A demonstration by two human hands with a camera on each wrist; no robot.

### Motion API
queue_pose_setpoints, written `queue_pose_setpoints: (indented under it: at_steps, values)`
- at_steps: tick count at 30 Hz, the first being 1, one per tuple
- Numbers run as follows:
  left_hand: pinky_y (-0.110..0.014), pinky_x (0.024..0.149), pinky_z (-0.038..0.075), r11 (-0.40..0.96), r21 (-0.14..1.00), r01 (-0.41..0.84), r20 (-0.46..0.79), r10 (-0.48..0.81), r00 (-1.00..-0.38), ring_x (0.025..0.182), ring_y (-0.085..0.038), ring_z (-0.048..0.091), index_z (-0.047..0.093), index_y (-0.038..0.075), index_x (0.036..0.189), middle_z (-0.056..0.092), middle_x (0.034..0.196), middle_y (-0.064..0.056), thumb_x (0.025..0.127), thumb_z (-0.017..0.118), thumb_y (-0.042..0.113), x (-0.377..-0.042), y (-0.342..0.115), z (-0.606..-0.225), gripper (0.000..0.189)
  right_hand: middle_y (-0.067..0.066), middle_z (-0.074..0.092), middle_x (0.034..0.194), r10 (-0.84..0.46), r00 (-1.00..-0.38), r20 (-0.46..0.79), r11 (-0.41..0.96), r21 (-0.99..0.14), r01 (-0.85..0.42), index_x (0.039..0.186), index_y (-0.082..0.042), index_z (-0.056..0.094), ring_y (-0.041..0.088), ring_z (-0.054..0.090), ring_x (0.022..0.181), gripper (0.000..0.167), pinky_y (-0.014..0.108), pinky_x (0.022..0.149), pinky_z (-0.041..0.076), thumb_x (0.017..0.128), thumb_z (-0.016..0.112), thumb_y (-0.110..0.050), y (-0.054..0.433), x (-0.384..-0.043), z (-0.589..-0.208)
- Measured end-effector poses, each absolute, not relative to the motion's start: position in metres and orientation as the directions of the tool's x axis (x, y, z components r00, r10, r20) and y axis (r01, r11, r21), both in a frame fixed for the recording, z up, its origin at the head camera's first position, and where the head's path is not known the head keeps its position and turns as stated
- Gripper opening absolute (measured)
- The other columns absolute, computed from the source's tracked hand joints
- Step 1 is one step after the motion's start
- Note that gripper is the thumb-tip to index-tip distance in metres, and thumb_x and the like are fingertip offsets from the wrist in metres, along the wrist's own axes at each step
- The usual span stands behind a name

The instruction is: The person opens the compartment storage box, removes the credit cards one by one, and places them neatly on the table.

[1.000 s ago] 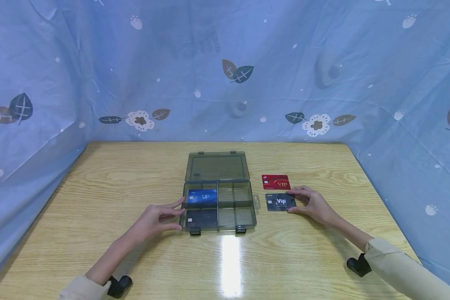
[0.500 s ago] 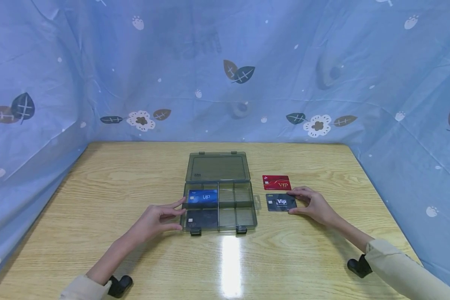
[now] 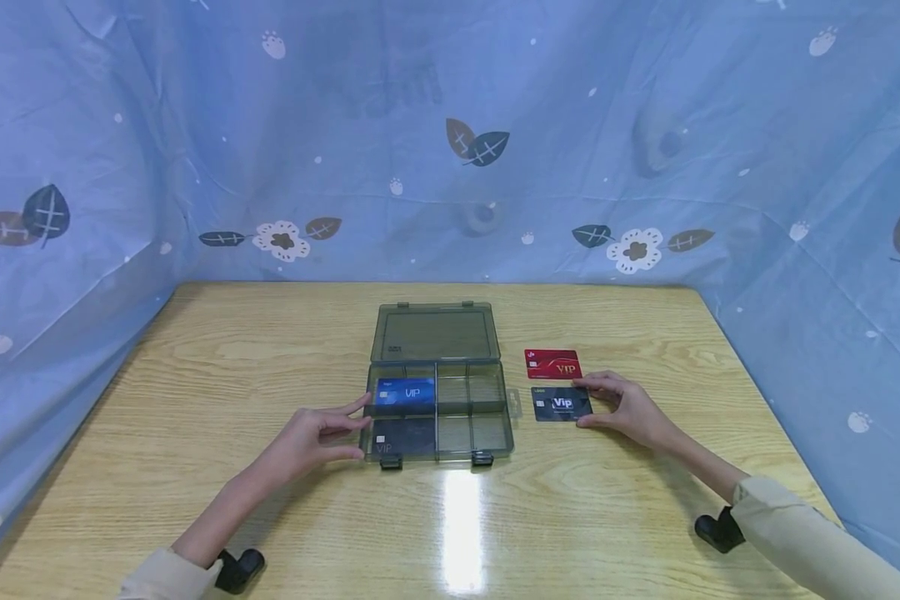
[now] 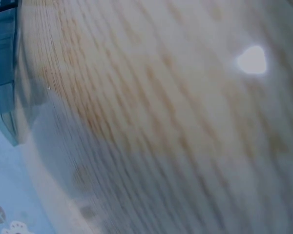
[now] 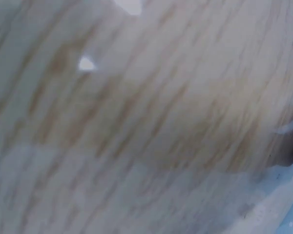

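Note:
A smoky see-through compartment box lies on the table with its lid folded back. Its left compartments hold a blue VIP card at the back and a black VIP card in front. My left hand touches the box's left wall with spread fingertips. To the right of the box, a dark grey VIP card lies face up, and my right hand holds it at its right end, fingertips at the back corner and thumb at the front one. A red VIP card lies just behind it.
The wooden table is backed by a blue patterned curtain, which also runs along both sides. Two dark latches hang from the box's front edge, and a hanging tab sticks out at its right. In the left wrist view the box's edge shows.

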State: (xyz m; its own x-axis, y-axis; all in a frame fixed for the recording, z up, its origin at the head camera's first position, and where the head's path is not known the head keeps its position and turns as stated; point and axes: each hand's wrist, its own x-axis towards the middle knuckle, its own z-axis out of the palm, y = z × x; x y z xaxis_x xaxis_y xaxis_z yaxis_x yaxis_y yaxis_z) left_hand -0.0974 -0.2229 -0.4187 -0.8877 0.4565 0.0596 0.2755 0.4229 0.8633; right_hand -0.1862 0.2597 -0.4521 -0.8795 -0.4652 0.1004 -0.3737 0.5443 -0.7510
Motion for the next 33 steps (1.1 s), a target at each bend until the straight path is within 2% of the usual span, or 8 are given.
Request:
queue_pose_setpoints:
  at_steps: [9, 18, 23, 26, 28, 33]
  values:
    - [-0.03, 0.088, 0.055, 0.418, 0.857, 0.3, 0.08, 0.468, -0.88, 0.112, -0.027, 0.06, 0.065, -0.006, 0.116, 0.039, 0.144, -0.022, 0.077, 0.078, 0.011, -0.096, -0.222, -0.42, 0.045, 0.018, 0.057, 0.122, -0.477, -0.878, 0.04, 0.487, -0.819, -0.302, 0.126, 0.003, 0.06, 0.031, 0.053, 0.114, 0.056, 0.012, 0.095, 0.046, 0.076, 0.082, -0.012, 0.264, -0.185, -0.45]
    - [-0.032, 0.086, 0.055, 0.413, 0.837, 0.36, 0.133, 0.485, -0.864, 0.109, -0.031, 0.061, 0.065, -0.009, 0.114, 0.04, 0.141, -0.026, 0.078, 0.077, 0.011, -0.097, -0.224, -0.422, 0.043, 0.025, 0.049, 0.129, -0.404, -0.908, 0.107, 0.333, -0.908, -0.255, 0.127, 0.011, 0.055, 0.04, 0.053, 0.115, 0.055, 0.024, 0.094, 0.051, 0.078, 0.077, 0.001, 0.259, -0.185, -0.43]
    - [-0.03, 0.087, 0.055, 0.419, 0.846, 0.331, 0.107, 0.473, -0.874, 0.111, -0.029, 0.061, 0.065, -0.007, 0.115, 0.04, 0.143, -0.022, 0.078, 0.078, 0.012, -0.097, -0.226, -0.422, 0.044, 0.026, 0.051, 0.128, -0.341, -0.934, 0.109, 0.294, -0.931, -0.216, 0.128, 0.01, 0.054, 0.026, 0.058, 0.112, 0.05, 0.021, 0.091, 0.052, 0.084, 0.073, -0.003, 0.244, -0.177, -0.406]
    - [-0.029, 0.088, 0.055, 0.422, 0.849, 0.318, 0.094, 0.471, -0.877, 0.111, -0.029, 0.06, 0.065, -0.007, 0.116, 0.039, 0.144, -0.022, 0.078, 0.077, 0.012, -0.097, -0.225, -0.422, 0.044, 0.026, 0.051, 0.129, -0.324, -0.944, 0.063, 0.301, -0.939, -0.166, 0.129, 0.008, 0.054, 0.015, 0.058, 0.108, 0.048, 0.017, 0.087, 0.054, 0.087, 0.072, -0.008, 0.229, -0.168, -0.391]
    - [-0.029, 0.088, 0.054, 0.424, 0.851, 0.311, 0.088, 0.469, -0.879, 0.112, -0.028, 0.06, 0.065, -0.007, 0.116, 0.039, 0.144, -0.022, 0.079, 0.077, 0.012, -0.097, -0.224, -0.421, 0.044, 0.026, 0.052, 0.13, -0.336, -0.942, 0.014, 0.295, -0.948, -0.119, 0.13, 0.007, 0.054, 0.015, 0.058, 0.109, 0.048, 0.016, 0.085, 0.054, 0.088, 0.071, -0.011, 0.217, -0.16, -0.383]
    - [-0.029, 0.089, 0.054, 0.441, 0.843, 0.308, 0.077, 0.468, -0.88, 0.112, -0.028, 0.061, 0.065, -0.006, 0.117, 0.039, 0.145, -0.021, 0.078, 0.077, 0.011, -0.098, -0.222, -0.419, 0.044, 0.027, 0.051, 0.133, -0.438, -0.894, -0.095, 0.226, -0.974, -0.007, 0.132, 0.007, 0.052, 0.032, 0.055, 0.117, 0.048, 0.022, 0.088, 0.055, 0.09, 0.068, -0.01, 0.183, -0.142, -0.371]
